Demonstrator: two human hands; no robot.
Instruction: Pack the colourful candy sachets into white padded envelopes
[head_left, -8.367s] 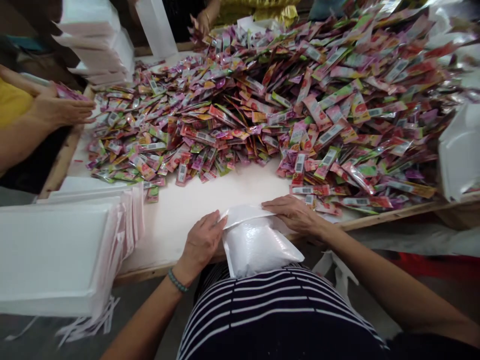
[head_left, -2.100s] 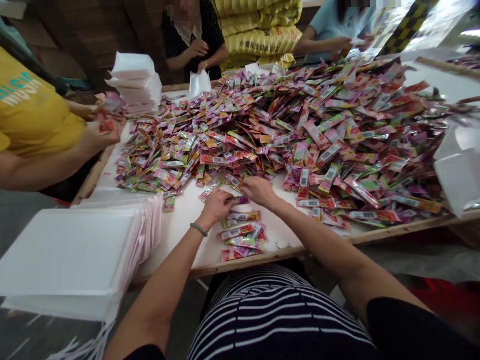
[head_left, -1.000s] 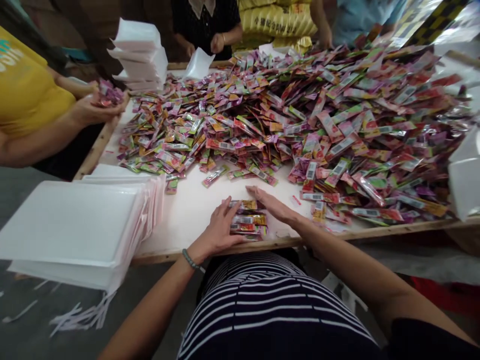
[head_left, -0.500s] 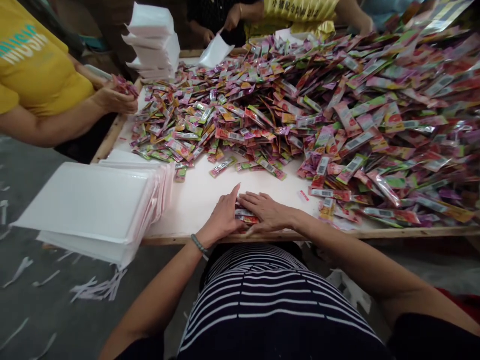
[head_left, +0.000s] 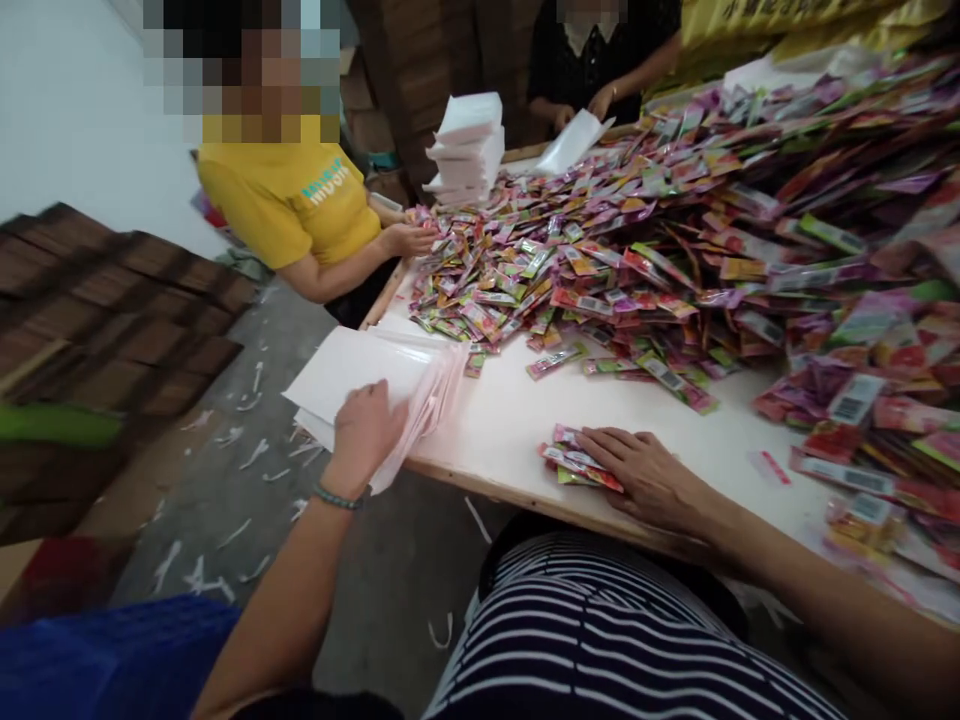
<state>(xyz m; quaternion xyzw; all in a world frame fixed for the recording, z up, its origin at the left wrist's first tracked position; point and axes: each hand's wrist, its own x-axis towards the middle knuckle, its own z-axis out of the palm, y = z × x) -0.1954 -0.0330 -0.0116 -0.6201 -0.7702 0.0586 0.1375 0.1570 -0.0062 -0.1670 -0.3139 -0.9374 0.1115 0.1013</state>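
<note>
My right hand (head_left: 641, 472) lies over the end of a small bundle of candy-like sachets (head_left: 574, 458) near the table's front edge. Its fingers reach across the top of the bundle, holding it against the table. The sachets are pink, green and red with barcodes. My left hand (head_left: 367, 430), slightly blurred, is at the stack of white padded envelopes (head_left: 379, 360) on the table's left corner. Its fingers are apart and bent over the top envelope; nothing shows in them.
A large heap of sachets (head_left: 675, 260) covers the right and back of the table (head_left: 510, 420). More envelopes (head_left: 469, 150) are piled at the far corner. Two people work across from me, one in a yellow shirt (head_left: 300, 210). Cartons (head_left: 112, 340) stand left; a blue crate (head_left: 120, 655) is low left.
My left hand has left the sachet bundle and moved left to the envelope stack. My right hand stays on the bundle. The view has swung left.
</note>
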